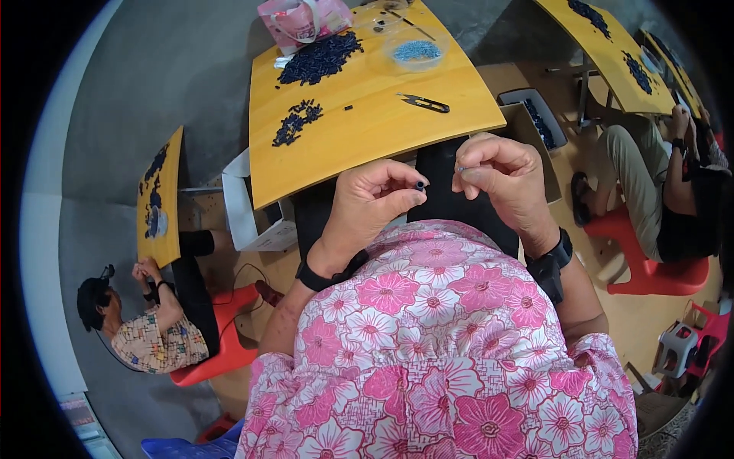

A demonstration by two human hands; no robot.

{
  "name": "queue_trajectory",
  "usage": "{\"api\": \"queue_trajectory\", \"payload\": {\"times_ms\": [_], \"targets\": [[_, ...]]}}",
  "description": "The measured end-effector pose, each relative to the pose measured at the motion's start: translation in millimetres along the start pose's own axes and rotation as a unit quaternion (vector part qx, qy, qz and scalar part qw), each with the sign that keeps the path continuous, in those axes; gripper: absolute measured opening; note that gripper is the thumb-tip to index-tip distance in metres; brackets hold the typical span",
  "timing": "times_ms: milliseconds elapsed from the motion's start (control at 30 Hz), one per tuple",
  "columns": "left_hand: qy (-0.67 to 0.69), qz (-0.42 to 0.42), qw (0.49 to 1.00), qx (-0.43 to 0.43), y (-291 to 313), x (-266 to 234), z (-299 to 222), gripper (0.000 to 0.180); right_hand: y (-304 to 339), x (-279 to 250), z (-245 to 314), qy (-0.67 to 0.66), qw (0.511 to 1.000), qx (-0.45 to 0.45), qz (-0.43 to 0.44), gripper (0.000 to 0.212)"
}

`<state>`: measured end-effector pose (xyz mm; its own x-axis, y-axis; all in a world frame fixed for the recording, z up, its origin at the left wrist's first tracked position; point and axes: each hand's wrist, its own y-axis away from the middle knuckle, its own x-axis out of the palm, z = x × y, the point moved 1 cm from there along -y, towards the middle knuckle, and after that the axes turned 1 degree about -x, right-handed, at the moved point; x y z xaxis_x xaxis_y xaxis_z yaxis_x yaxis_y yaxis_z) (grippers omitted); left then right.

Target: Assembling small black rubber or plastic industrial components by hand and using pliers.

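Two-handed pinch in the space just off the near edge of the yellow desk (367,141). From my remote view, the left hand (372,197) has thumb and index finger closed on a short dark tube (420,186), its round end showing at the fingertips. The right hand (505,167), apart from it, has its fingers drawn together around what looks like a tiny pale piece (461,169); I cannot tell its exact shape. The step in hand appears to be joining the two parts. For good execution I would grip the tube well back, leaving its mouth clear, and brace the hands against each other before bringing the ends into line. A light, straight push seems preferable to a tilted one, which could flick the smaller part away; working over the desk would catch any drop. On the desk lie a large heap of dark tubes (321,60), a smaller pile (297,122), black thread snips (424,103) and a clear tub (442,60) of light-blue pieces (417,50)
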<state>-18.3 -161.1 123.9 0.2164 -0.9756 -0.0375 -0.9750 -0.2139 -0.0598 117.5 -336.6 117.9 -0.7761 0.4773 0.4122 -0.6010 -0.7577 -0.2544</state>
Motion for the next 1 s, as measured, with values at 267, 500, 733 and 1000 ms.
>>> {"api": "queue_trajectory", "payload": {"times_ms": [267, 500, 733, 1000], "targets": [[0.011, 0.007, 1.0, -0.011, 2, 0, -4, 0.016, -6, 5, -4, 0.041, 0.999, -0.011, 0.032, 0.013], [0.018, -0.011, 0.999, 0.025, 6, -2, 2, 0.014, -7, 15, -16, 0.007, 0.999, 0.031, 0.037, 0.015], [0.053, -0.014, 0.998, 0.038, 7, -3, 6, 0.012, -10, 22, -20, -0.053, 0.996, 0.054, 0.045, 0.016], [0.082, -0.013, 0.996, 0.036, 8, -1, 2, 0.011, -8, 26, -21, -0.094, 0.991, 0.09, 0.042, 0.016]]}}
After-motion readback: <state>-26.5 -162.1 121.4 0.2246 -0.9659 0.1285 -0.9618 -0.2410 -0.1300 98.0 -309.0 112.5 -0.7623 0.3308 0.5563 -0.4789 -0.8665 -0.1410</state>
